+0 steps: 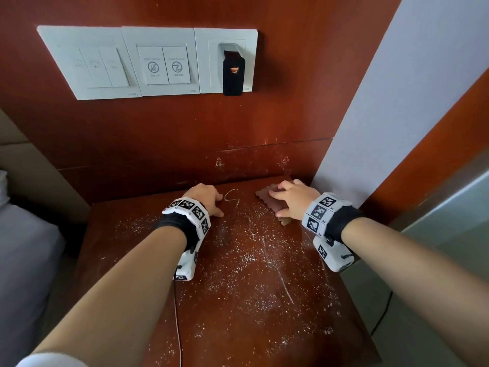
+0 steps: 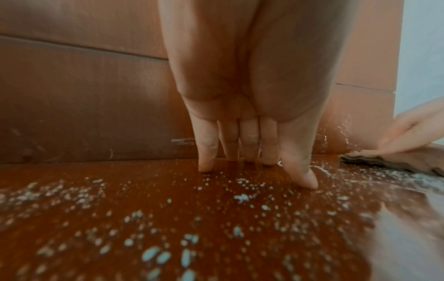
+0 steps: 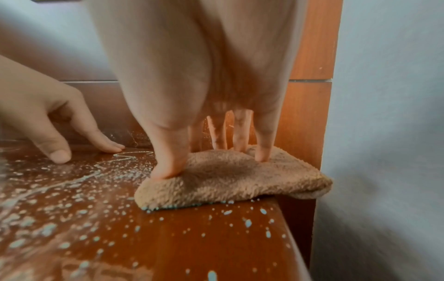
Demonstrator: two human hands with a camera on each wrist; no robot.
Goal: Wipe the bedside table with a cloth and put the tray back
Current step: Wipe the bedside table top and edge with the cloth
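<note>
The reddish wooden bedside table (image 1: 238,287) is speckled with white powder and streaks. A folded brown fluffy cloth (image 1: 267,201) (image 3: 228,178) lies at the table's back right corner, its right end hanging over the edge by the wall. My right hand (image 1: 289,198) (image 3: 211,152) presses down on the cloth with straight, spread fingers. My left hand (image 1: 209,200) (image 2: 254,163) rests its fingertips on the bare tabletop near the back edge, left of the cloth, holding nothing. No tray is in view.
A wooden wall panel (image 1: 185,133) rises behind the table, carrying a white switch plate (image 1: 148,62) and a black key-card holder (image 1: 233,72). A white wall (image 1: 397,115) bounds the right side. A bed (image 1: 23,247) lies to the left. Thin cables (image 1: 177,313) trail from the wrist cameras.
</note>
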